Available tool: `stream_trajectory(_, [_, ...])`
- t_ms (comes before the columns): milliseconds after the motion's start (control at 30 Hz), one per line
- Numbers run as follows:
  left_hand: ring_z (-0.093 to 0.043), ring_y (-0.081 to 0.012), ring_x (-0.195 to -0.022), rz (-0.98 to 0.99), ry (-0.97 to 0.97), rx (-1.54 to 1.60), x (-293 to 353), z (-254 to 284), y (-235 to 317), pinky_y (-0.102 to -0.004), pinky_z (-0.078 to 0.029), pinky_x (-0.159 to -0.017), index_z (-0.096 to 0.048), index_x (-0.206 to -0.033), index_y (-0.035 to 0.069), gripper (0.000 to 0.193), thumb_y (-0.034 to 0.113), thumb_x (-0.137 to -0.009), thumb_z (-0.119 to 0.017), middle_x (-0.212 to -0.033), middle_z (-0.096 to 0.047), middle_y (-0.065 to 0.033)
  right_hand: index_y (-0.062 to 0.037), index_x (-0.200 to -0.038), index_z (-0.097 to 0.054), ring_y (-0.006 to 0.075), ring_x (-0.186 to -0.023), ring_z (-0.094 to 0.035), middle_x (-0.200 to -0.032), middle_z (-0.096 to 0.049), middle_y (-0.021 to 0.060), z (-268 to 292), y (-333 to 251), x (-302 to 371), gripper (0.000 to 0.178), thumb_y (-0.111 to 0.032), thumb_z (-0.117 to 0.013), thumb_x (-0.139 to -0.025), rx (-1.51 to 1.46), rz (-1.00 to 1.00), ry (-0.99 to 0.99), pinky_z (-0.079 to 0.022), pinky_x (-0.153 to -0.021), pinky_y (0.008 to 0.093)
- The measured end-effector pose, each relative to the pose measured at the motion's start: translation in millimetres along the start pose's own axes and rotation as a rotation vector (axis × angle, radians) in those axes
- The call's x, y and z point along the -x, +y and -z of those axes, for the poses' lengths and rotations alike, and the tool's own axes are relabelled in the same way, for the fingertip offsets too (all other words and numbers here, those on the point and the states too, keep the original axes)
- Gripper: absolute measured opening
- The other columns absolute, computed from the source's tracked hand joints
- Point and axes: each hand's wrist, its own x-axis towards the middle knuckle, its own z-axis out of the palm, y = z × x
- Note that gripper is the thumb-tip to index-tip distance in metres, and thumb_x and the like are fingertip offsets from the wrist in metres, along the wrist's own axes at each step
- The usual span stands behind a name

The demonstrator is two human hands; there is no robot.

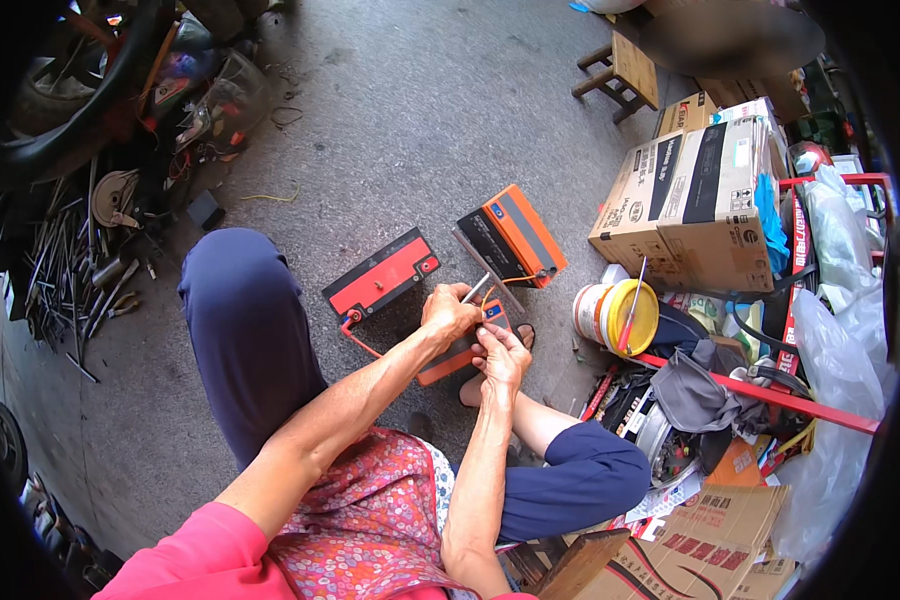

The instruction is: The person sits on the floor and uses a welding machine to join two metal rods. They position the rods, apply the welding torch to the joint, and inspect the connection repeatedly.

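Observation:
My left hand (450, 313) is closed on a slim, shiny metal tool (477, 287) whose exact kind I cannot make out. Beside it, my right hand (503, 356) pinches at the terminal corner of an orange-and-grey battery (440, 368), partly hidden under my hands. What sits between those right fingertips is too small to name. A battery with a red top (378, 278) lies to the left, a red wire (361, 340) running from its terminal toward the near battery. Farther off is an orange and black battery (513, 236), with a thin orange wire (510, 280) leading from its terminal toward my hands.
Cardboard boxes (685, 200) and a wooden stool (630, 72) stand at the right. Nearer, a yellow-lidded bucket (633, 316) carries a screwdriver (633, 310), beside a red metal frame (770, 394) full of clutter. Metal rods (62, 265) and scrap lie at the left.

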Motion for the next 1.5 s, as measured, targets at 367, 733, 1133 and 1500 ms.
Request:
stream_trajectory(367, [-0.068, -0.0150, -0.074, 0.031, -0.035, 0.155, -9.4, -4.9, -2.1, -0.0296, -0.055, -0.068, -0.073, -0.098, -0.002, 0.024, 0.002, -0.074, -0.075, -0.083, -0.073, -0.0093, 0.0016, -0.105, -0.071, 0.0086, -0.055, -0.059, -0.079, -0.069, 0.0049, 7.2, -10.9, -23.3, 0.022, -0.007, -0.076, -0.086, 0.114, -0.026, -0.087, -0.047, -0.044, 0.0215])
stream_trajectory(733, [-0.072, -0.0200, -0.083, -0.026, 0.009, 0.141, -33.3, -13.0, -23.7, -0.0345, -0.055, -0.076, -0.076, -0.098, 0.007, 0.024, 0.014, -0.075, -0.073, -0.088, -0.076, -0.0103, 0.0022, -0.104, -0.076, 0.0093, -0.051, -0.056, -0.068, -0.066, 0.0035, 9.7, -14.6, -52.5, 0.024, -0.007, -0.077, -0.082, 0.362, 0.138, -0.033, -0.046, -0.045, 0.0249])
stream_trajectory(1133, [-0.072, -0.0219, -0.083, -0.034, 0.019, 0.113, -38.1, -15.8, -27.1, -0.0354, -0.055, -0.076, -0.076, -0.098, 0.008, 0.026, 0.014, -0.073, -0.074, -0.087, -0.075, -0.0110, -0.0021, -0.100, -0.079, 0.0119, -0.056, -0.061, -0.071, -0.070, 0.0055, 11.5, -30.0, -58.2, 0.021, -0.010, -0.077, -0.080, 0.488, 0.109, -0.100, -0.049, -0.050, 0.0286])
stream_trajectory(1500, [-0.072, -0.0269, -0.080, -0.032, 0.134, -0.073, -26.5, -22.3, -15.9, -0.0402, -0.054, -0.072, -0.074, -0.087, 0.009, 0.022, 0.021, -0.070, -0.082, -0.082, -0.074, -0.0106, -0.0064, -0.093, -0.075, 0.0367, -0.078, -0.070, -0.087, -0.073, 0.0150, -19.1, -27.8, -12.6, 0.016, -0.019, -0.069, -0.086, 1.134, 0.723, 0.240, -0.053, -0.072, 0.0485])
